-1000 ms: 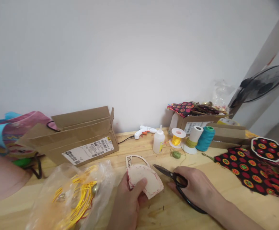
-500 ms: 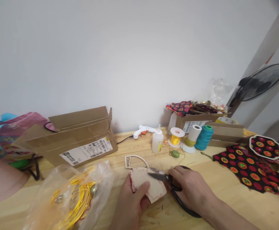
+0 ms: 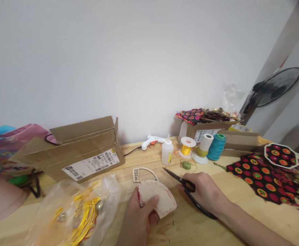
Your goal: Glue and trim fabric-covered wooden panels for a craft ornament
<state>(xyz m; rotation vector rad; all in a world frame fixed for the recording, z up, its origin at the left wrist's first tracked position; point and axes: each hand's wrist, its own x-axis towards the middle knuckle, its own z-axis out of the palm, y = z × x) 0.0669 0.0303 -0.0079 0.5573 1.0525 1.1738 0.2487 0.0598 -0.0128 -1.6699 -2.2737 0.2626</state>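
Observation:
Between the thumb and fingers of my left hand (image 3: 143, 215) is a cream fan-shaped piece (image 3: 162, 198) with reddish ragged edges. My right hand (image 3: 203, 191) grips black-handled scissors (image 3: 175, 176), their blades together and pointing up and left, clear of the piece. Just beyond the piece lies a pale fan-shaped openwork frame (image 3: 145, 173), its lower part hidden behind it. Small dark scraps are on the wood below my hands.
A glue bottle (image 3: 167, 152), white glue gun (image 3: 152, 141), yellow cord spool (image 3: 186, 148) and teal thread cone (image 3: 217, 147) stand behind. Left are a cardboard box (image 3: 88, 150) and a plastic bag of yellow cords (image 3: 85, 215); right lies patterned fabric (image 3: 257, 177).
The scissors have come off the top right edge of the fan-shaped piece and their blades have closed. That edge now shows a smooth curve. My left hand keeps its hold.

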